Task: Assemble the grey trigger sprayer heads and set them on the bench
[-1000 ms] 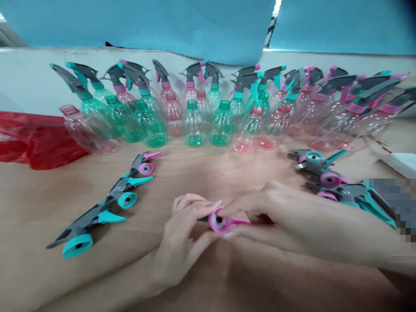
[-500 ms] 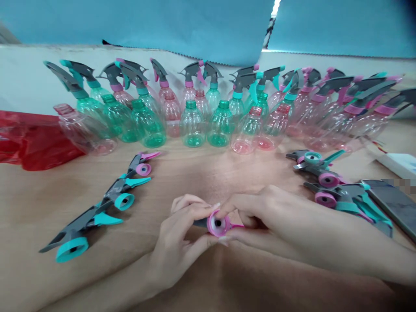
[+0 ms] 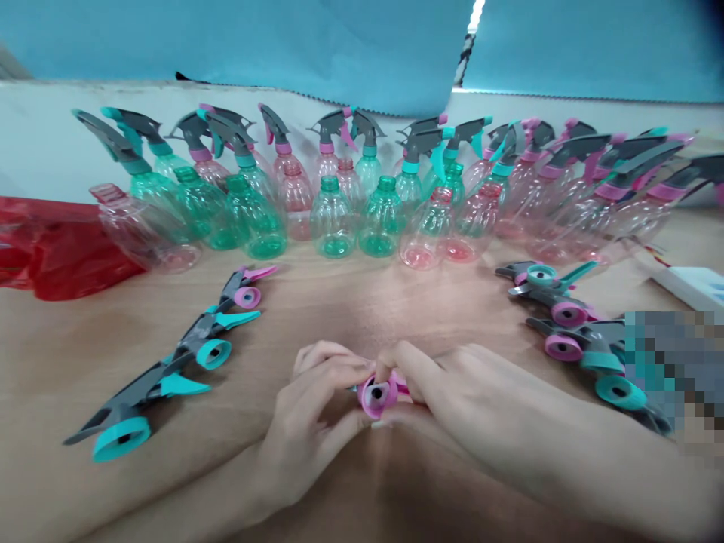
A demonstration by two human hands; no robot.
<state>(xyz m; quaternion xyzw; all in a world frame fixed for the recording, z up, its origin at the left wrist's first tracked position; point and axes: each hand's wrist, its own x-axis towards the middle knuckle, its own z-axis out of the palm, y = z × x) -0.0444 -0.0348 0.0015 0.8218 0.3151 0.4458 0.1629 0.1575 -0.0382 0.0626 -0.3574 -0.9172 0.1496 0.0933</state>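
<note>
Between both hands is a trigger spray head with a pink collar (image 3: 373,400), its round opening turned up toward me. My left hand (image 3: 317,415) pinches the collar from the left, fingertips above and thumb below. My right hand (image 3: 435,400) closes on it from the right; its index fingertip presses at the rim, and a bit of the pink trigger shows beside it. Most of the grey body is hidden by my fingers. To the left, a row of loose spray heads (image 3: 195,332) with turquoise and pink collars lies on the table (image 3: 362,302).
Another pile of spray heads (image 3: 566,309) lies at the right. Along the back stand several pink and green bottles, some open like the green bottle (image 3: 333,219), others topped with spray heads. A red plastic bag (image 3: 73,249) is at the left, a white box (image 3: 693,290) at the right.
My right index finger has bent over the collar's rim and my right hand has shifted slightly lower and left. The spray head has turned a little in my fingers.
</note>
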